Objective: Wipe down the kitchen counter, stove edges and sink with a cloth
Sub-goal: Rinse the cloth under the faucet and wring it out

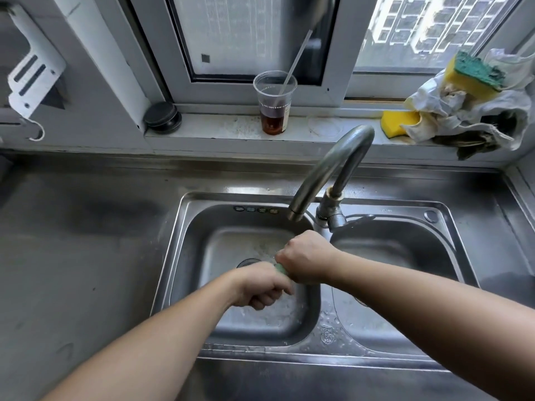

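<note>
A double sink (451, 215) sat in the counter (86, 256), its faucet (333, 166) rising between the basins at the far rim. Both hands (262, 287) (304, 256) met over the left basin, a cloth (280, 268) between them. On the far sill (220, 125) stood a cup (274, 107), with sponges (472, 72) and rags (474, 114) to its right.

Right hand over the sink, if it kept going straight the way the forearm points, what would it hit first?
Probably the left hand: the right hand points left across the left basin, both gripping the green cloth. Beyond, the basin's left wall, though depth is unclear.
</note>
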